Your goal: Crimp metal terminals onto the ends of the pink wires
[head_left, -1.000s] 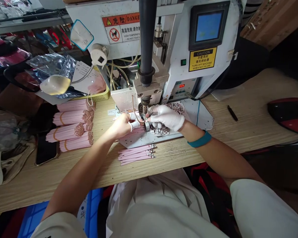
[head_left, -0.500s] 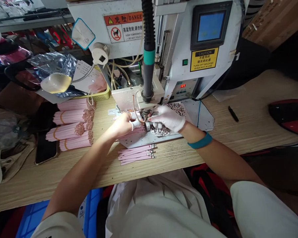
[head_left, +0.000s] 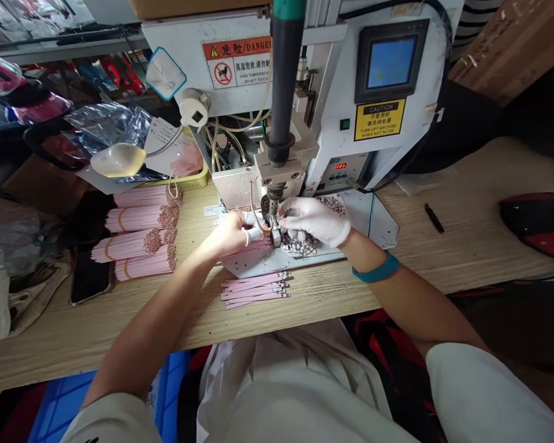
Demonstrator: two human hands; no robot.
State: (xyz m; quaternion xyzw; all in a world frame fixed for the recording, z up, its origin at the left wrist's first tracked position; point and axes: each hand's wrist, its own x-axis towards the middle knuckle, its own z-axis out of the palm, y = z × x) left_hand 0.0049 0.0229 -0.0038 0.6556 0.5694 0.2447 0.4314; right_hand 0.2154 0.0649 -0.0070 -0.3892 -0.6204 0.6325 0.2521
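Note:
My left hand, with white covers on its fingertips, is closed in a pinch at the left of the machine's soldering tip. Pink strips lie under and beside its fingers; what the fingertips grip is hidden. In a white glove, my right hand reaches in from the right, thumb and fingers pinched close to the tip. Anything between them is too small to make out. Beneath that hand spreads a heap of small white-and-dark pieces on the metal base plate.
Pink strips with metal ends lie at the table's front. Banded pink bundles are stacked left, beside a phone. A lamp hangs over a yellow basket. A black pen lies right. The machine carries a screen.
The machine's head with its black and teal tube has risen. My right hand has shifted slightly rightward from the tip. My left hand stays almost in place; the view has tilted a little.

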